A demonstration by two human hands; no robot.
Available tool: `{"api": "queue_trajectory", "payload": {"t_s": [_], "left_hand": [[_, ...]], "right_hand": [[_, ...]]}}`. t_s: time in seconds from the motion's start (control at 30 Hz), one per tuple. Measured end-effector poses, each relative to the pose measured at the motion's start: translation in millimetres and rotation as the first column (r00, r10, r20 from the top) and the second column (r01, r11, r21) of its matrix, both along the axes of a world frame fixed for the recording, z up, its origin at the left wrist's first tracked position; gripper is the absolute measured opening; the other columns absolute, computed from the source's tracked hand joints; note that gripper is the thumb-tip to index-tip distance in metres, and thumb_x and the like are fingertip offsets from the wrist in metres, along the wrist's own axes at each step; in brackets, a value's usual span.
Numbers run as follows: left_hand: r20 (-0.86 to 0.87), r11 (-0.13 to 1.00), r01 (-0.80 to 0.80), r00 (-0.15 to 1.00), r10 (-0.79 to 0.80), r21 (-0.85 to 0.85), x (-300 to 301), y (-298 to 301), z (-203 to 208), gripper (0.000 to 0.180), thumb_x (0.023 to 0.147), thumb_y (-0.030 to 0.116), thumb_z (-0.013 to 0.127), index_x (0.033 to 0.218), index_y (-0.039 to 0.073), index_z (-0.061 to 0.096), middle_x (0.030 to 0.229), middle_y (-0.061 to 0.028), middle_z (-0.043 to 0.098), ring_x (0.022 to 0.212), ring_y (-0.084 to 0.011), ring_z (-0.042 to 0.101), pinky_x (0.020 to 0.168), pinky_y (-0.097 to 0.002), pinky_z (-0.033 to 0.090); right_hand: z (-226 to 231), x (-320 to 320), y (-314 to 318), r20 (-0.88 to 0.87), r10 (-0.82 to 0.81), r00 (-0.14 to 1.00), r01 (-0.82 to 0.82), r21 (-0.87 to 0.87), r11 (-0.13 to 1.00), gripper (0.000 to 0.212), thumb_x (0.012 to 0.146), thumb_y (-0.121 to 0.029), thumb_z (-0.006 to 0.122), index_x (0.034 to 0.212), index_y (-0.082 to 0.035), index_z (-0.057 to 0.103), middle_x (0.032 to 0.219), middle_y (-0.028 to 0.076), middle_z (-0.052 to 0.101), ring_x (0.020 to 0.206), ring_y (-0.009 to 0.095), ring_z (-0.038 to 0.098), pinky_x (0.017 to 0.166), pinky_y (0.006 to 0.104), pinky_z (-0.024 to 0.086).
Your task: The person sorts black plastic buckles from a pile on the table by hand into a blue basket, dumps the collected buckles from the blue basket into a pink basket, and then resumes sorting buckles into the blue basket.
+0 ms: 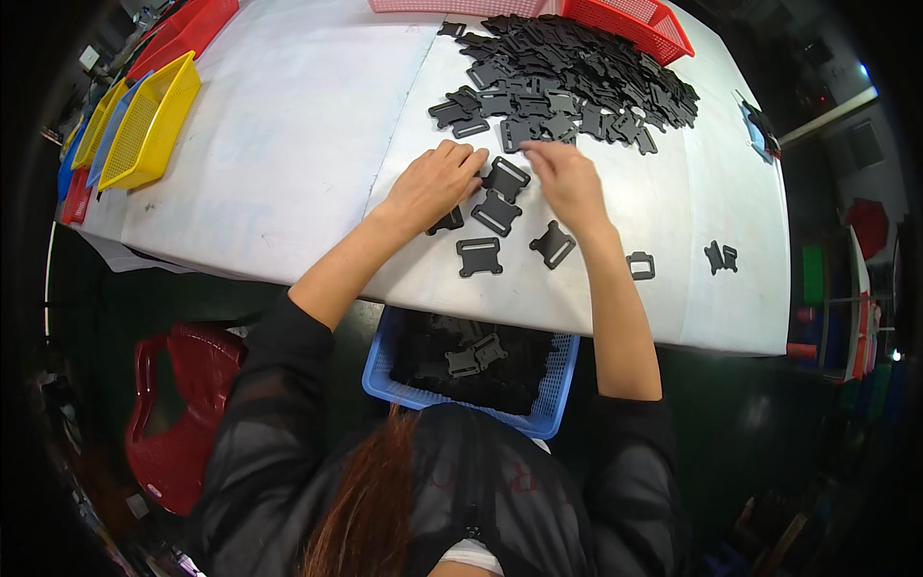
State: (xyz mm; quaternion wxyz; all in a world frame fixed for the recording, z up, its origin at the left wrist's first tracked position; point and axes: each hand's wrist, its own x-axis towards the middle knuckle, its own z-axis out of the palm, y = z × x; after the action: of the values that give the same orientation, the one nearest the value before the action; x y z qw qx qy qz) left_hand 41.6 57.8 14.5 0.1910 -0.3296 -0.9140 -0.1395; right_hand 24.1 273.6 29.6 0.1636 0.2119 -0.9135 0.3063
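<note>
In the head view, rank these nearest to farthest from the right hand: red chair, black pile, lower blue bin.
1. Black pile: just ahead of the right hand.
2. Blue bin: lower, slightly left.
3. Red chair: lower, far left.

White counter (279, 154) bearing a heap of black buckles (586, 72); left hand (433, 185) and right hand (571, 188) flank loose buckles (496, 213); blue basket (555, 396) below, holding more.

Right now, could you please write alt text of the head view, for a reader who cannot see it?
A person's bare left hand and right hand reach among loose black buckle-shaped pieces on a white table, near a large pile of similar ones. A blue basket of dark pieces sits below the table edge.
</note>
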Motion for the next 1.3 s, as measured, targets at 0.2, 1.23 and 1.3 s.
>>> {"api": "queue_trajectory", "payload": {"t_s": [0.2,1.23,1.3], "left_hand": [[0.270,0.937,-0.208,0.954,0.131,0.282,-30,0,10,0.018,0.090,0.018,0.053,0.103,0.007,0.060,0.086,-0.0099,0.061,0.085,-0.0277,0.059,0.073,-0.0377,0.049],[0.331,0.757,-0.290,0.938,0.104,0.585,-27,-20,-7,0.015,0.088,0.011,0.057,0.095,0.006,0.069,0.085,-0.0091,0.065,0.072,-0.0218,0.060,0.067,-0.0319,0.048],[0.332,0.745,-0.282,0.939,0.086,0.605,-27,-22,-5,0.015,0.087,0.011,0.057,0.095,0.006,0.069,0.084,-0.0088,0.064,0.071,-0.0219,0.059,0.066,-0.0319,0.048]], "right_hand": [[0,1,52,0.264,-0.247,0.932,0.230,0.092,0.969,0.035,0.083,-0.027,0.068,0.109,-0.004,0.067,0.102,0.011,0.062,0.088,0.024,0.060,0.078,0.0346,0.048],[-18,11,42,-0.306,-0.183,0.934,0.325,0.518,0.791,0.033,0.083,-0.029,0.066,0.107,-0.006,0.066,0.093,0.007,0.068,0.090,0.023,0.062,0.078,0.0364,0.044],[-13,12,46,-0.145,-0.284,0.948,0.317,0.541,0.779,0.032,0.086,-0.027,0.063,0.108,-0.004,0.065,0.096,0.008,0.068,0.090,0.026,0.063,0.081,0.0385,0.044]]}}
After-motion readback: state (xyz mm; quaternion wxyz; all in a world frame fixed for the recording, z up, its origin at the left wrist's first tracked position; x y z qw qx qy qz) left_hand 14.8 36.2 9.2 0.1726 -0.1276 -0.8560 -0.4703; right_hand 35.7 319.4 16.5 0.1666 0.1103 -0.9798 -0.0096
